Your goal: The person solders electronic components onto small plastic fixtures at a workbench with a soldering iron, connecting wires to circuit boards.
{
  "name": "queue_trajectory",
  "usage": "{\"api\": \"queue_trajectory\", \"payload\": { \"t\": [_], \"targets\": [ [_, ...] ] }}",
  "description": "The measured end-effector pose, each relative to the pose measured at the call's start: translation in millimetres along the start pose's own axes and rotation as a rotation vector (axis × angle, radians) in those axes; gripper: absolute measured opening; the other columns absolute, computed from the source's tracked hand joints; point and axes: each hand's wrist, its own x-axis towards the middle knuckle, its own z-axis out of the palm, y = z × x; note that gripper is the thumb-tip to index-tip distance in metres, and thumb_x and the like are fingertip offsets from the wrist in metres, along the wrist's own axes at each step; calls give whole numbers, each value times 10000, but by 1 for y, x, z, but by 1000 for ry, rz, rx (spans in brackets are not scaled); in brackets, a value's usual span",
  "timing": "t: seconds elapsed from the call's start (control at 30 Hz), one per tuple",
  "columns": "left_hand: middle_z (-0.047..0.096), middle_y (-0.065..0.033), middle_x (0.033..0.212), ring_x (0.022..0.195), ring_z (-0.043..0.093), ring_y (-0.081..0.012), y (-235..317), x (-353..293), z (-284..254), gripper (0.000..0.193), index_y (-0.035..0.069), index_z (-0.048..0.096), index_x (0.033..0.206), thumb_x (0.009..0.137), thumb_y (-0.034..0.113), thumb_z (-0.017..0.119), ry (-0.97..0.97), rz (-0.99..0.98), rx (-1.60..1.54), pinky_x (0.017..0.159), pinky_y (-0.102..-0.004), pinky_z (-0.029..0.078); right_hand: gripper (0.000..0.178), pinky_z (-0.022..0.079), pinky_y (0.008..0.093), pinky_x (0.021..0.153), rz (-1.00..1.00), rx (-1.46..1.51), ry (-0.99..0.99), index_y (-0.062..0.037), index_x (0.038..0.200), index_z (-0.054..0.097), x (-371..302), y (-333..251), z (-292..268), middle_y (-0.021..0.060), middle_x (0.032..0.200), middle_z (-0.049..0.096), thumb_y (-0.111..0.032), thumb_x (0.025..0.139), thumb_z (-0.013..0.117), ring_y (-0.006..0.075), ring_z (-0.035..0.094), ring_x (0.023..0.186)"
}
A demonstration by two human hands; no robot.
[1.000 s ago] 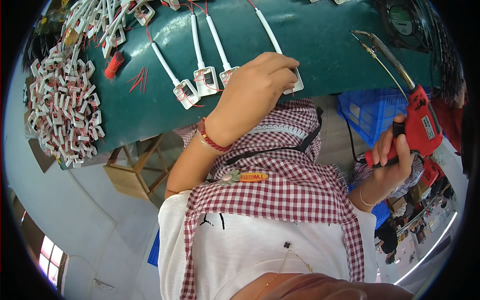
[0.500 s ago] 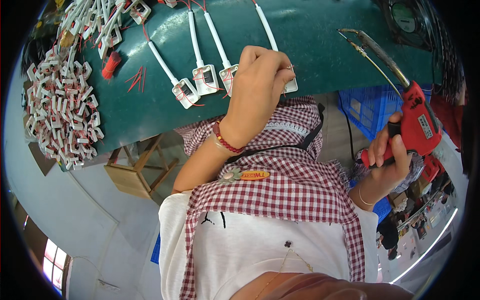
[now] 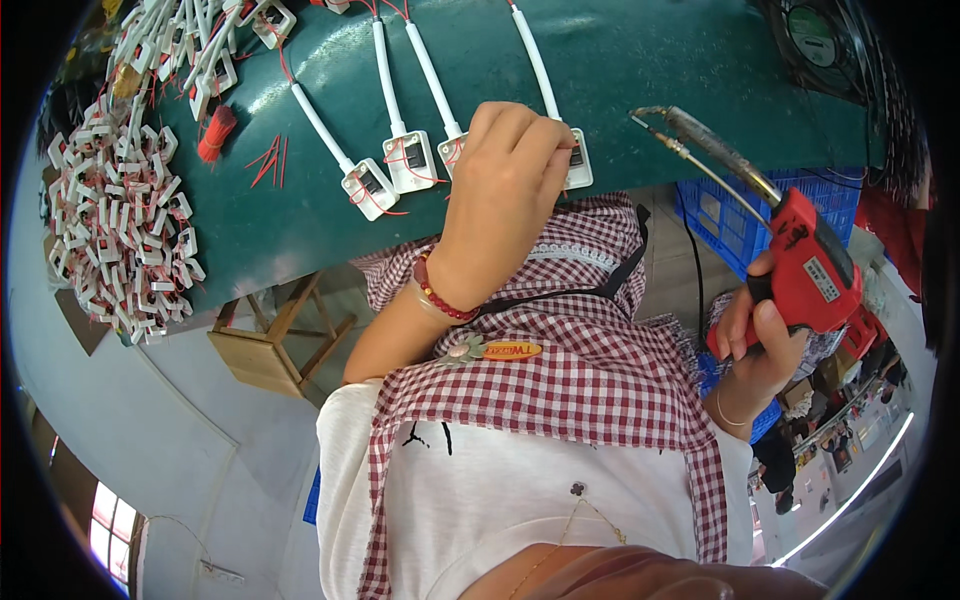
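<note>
My left hand (image 3: 500, 190) is over the green table, fingers bent and pressed together beside the rightmost white switch housing (image 3: 580, 172). Whatever the fingertips hold is hidden. That housing has a black switch inside and a white cable running away from me. Partly covered by the same hand is another white housing (image 3: 447, 150); two more, a housing with red wires (image 3: 410, 165) and a tilted one (image 3: 370, 192), lie to its left. My right hand (image 3: 768, 345) grips a red soldering gun (image 3: 815, 270) by its handle, its metal tip pointing up and left, apart from the housings.
A big heap of white housings (image 3: 125, 225) covers the table's left end. Near it lie a bundle of red wires (image 3: 215, 133) and several loose red wires (image 3: 268, 162). A blue crate (image 3: 735, 215) stands below the right side, a wooden stool (image 3: 265, 350) below the left.
The soldering gun has moved left toward the housings and a little nearer to me. My left hand has shifted slightly, uncovering more of the rightmost housing and its black switch.
</note>
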Motion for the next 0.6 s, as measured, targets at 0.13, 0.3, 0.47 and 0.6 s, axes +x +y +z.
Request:
{"api": "queue_trajectory", "payload": {
  "t": [0.13,0.3,0.47,0.6],
  "targets": [
    [590,-94,919,859,563,-278,4,1,-4,113,13,598,801,711,-31,650,-47,-11,41,712,-358,464,396,343,225,351,71,-29,-1,92,1065,465,-4,-3,0,73,505,478,-191,815,583,94,385,354],
    [581,-97,1014,904,561,-280,0,7,-8,103,3,561,781,719,-34,634,-105,13,8,721,-357,473,406,359,230,361,190,9,-64,101,1085,472,-5,-1,0,77,516,490,-176,813,590,102,418,369],
    [593,-83,1016,916,554,-273,-3,10,-6,102,3,557,783,725,-35,632,-149,40,-32,712,-349,476,391,367,237,365,202,17,-87,98,1085,471,-3,0,2,78,525,495,-162,817,587,102,422,374],
    [602,-74,1013,919,553,-264,-6,11,-8,98,0,563,780,725,-35,637,-174,36,-81,711,-337,482,363,370,239,368,241,17,-90,86,1074,475,-4,-1,2,76,528,497,-153,822,581,103,422,375]
  ]
}}
